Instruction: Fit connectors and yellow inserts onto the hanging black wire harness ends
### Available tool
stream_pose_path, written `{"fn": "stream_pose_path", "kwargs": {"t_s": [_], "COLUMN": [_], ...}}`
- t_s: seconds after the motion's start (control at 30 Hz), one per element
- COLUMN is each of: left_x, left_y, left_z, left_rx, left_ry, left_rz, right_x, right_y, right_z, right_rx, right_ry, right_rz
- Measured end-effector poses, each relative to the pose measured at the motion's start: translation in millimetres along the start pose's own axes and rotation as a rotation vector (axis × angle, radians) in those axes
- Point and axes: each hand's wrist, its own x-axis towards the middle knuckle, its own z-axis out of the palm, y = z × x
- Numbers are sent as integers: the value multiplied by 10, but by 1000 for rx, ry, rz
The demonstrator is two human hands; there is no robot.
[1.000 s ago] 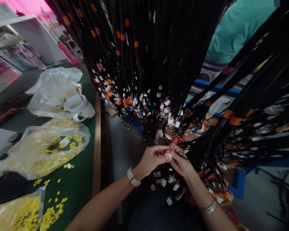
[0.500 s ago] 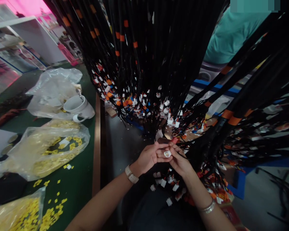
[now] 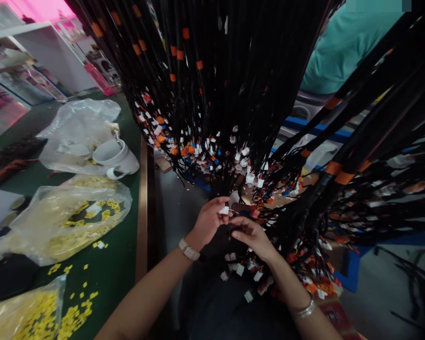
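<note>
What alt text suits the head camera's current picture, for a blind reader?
A person's left hand holds a small white connector, right hand beside it, near hanging black cables. Yellow pieces lie on a green table at left.

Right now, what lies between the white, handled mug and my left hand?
Head view: between mug and left hand, a straight brown table edge, then grey floor.

Own hands 2: left hand (image 3: 207, 226), right hand (image 3: 255, 240). White connector (image 3: 224, 210) in left hand, 1. Mug (image 3: 122, 160), 1. Plastic bags (image 3: 46, 222), at least 3. Wristwatch (image 3: 189, 250), 1. Bench (image 3: 118, 241), 1. Person in teal (image 3: 343, 52), 1. Yellow pieces (image 3: 74, 316), dozens, no exact count. Hanging black cables (image 3: 230, 71), many, overlapping. Cable-end connectors (image 3: 250, 179), ditto.
</note>
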Motion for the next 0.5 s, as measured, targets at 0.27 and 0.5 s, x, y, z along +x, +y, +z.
{"fn": "stream_pose_path", "kwargs": {"t_s": [0.27,0.5], "left_x": [4,56], "left_y": [59,51], "left_z": [-24,-54], "left_rx": [-44,67], "left_ry": [-2,135], "left_rz": [34,84], "right_x": [-79,-106], "right_y": [31,37], "right_z": [191,266], "right_rx": [-716,-990], "right_ry": [-205,-297], "right_rz": [-9,-4]}}
